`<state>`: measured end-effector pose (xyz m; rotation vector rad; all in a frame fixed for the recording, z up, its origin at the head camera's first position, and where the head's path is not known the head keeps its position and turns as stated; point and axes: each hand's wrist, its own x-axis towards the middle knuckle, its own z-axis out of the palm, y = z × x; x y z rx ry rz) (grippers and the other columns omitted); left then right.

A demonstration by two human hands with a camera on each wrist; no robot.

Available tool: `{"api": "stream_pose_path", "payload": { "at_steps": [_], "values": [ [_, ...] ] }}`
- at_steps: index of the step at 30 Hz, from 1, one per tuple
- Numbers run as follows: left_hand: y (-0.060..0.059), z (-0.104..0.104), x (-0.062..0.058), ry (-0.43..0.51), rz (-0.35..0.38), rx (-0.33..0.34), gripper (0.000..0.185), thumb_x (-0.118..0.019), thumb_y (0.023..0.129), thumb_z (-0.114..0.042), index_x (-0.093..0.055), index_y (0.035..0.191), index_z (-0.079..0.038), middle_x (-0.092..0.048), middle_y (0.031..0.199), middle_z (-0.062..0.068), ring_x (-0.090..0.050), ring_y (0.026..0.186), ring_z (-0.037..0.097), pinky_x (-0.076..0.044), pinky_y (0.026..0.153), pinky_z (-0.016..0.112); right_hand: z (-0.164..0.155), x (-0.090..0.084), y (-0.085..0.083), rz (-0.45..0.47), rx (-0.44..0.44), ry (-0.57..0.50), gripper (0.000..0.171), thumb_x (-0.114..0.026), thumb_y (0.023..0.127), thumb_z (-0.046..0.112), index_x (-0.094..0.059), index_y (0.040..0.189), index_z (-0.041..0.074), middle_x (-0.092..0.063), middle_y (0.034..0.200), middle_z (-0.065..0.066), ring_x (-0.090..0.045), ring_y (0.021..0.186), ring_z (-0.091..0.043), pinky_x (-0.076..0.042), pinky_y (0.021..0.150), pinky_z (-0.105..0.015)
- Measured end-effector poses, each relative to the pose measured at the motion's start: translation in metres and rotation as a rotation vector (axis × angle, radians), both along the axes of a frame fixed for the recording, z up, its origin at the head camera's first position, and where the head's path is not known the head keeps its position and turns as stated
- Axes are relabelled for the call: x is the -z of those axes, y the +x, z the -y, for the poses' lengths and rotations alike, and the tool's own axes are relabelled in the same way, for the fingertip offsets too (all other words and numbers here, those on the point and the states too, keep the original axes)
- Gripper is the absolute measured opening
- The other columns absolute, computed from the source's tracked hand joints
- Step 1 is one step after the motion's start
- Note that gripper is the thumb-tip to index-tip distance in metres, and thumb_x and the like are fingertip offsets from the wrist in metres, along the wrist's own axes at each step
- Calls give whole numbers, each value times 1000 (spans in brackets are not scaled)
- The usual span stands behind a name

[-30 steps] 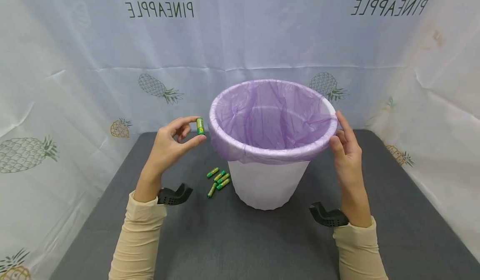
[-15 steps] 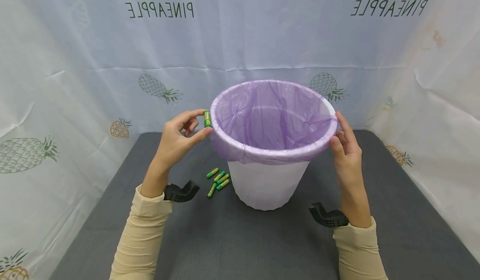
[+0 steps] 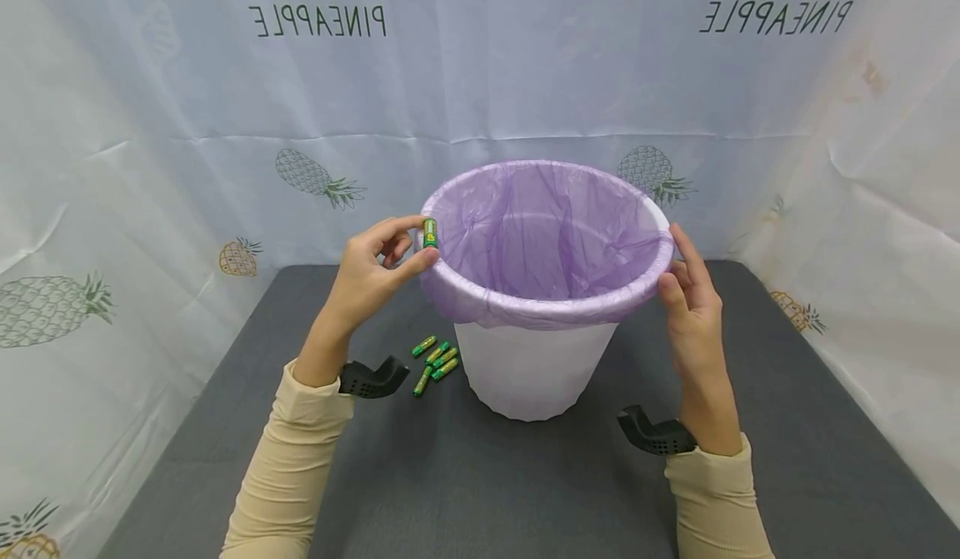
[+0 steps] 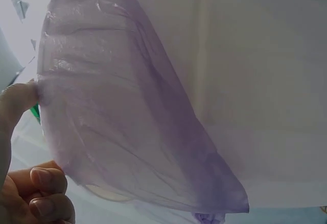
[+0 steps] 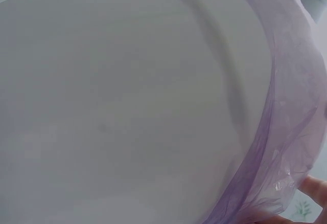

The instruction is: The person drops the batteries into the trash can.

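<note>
A white bin [image 3: 534,367] lined with a purple bag [image 3: 543,234] stands mid-table. My left hand [image 3: 375,267] pinches a green battery [image 3: 430,232] upright between thumb and forefinger, right at the bin's left rim. In the left wrist view the bag's overhang [image 4: 127,127] fills the frame, with a sliver of the green battery [image 4: 34,112] beside my thumb. My right hand [image 3: 690,292] rests its straight fingers against the bin's right rim. The right wrist view shows the bin wall [image 5: 127,106] up close and a fingertip [image 5: 312,187] at the bag's edge.
Several green batteries [image 3: 433,357] lie on the dark grey table [image 3: 480,476] left of the bin's base. A white pineapple-print curtain [image 3: 150,126] surrounds the table on three sides.
My left hand has carried the battery rightward, from beside the bin to its left rim. The right hand and bin have stayed in place.
</note>
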<state>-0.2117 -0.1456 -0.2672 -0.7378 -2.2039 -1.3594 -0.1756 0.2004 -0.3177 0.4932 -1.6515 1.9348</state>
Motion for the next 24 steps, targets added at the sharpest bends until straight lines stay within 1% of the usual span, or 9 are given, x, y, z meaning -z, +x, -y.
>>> {"api": "stream_pose_path", "payload": {
  "at_steps": [6,8,13,17,21,23,24],
  "values": [
    [-1,0,2,10,29,3,46,-74,84,-32,-66,114,1,-38,74,-3,-33,67,3,-27,60,17,-2,2,-2,-3,-6,10,58,-61,95,23,-40,147,9,-66,106,10,-61,98,-2,-44,92,-15],
    [-2,0,3,11,28,10,45,-74,85,-32,-66,116,0,-38,74,-3,-33,67,3,-27,60,17,-2,3,-2,-12,-15,13,57,-60,95,22,-40,147,9,-66,107,10,-61,99,-2,-44,92,-15],
    [-2,-1,4,7,13,23,40,-72,86,-23,-65,119,-3,-37,74,-2,-33,67,4,-26,59,18,-3,3,-2,-8,-6,11,57,-60,95,23,-40,147,9,-66,107,10,-61,99,-2,-43,92,-15],
    [-1,-1,5,27,-8,37,42,-72,86,-27,-66,119,-2,-37,74,-2,-34,67,4,-27,59,19,-1,1,0,1,5,8,59,-61,95,23,-40,147,8,-66,106,10,-61,98,-2,-43,92,-15],
    [-1,0,7,50,-37,53,46,-72,87,-33,-66,118,0,-36,73,-2,-33,67,4,-26,58,20,0,0,1,-12,-1,9,59,-61,95,24,-39,147,8,-67,106,10,-61,98,-2,-43,91,-15],
    [0,1,8,61,-47,52,44,-72,87,-32,-66,118,0,-36,73,-2,-34,66,5,-26,57,20,0,0,0,-22,-5,11,59,-61,95,23,-39,147,8,-67,106,10,-61,98,-2,-43,91,-15],
    [0,2,8,64,-51,50,42,-72,87,-28,-66,118,-1,-36,72,-2,-33,66,6,-26,57,20,-1,0,0,-29,-7,11,59,-61,95,23,-39,147,8,-67,105,10,-61,98,-2,-43,91,-15]
  ]
}}
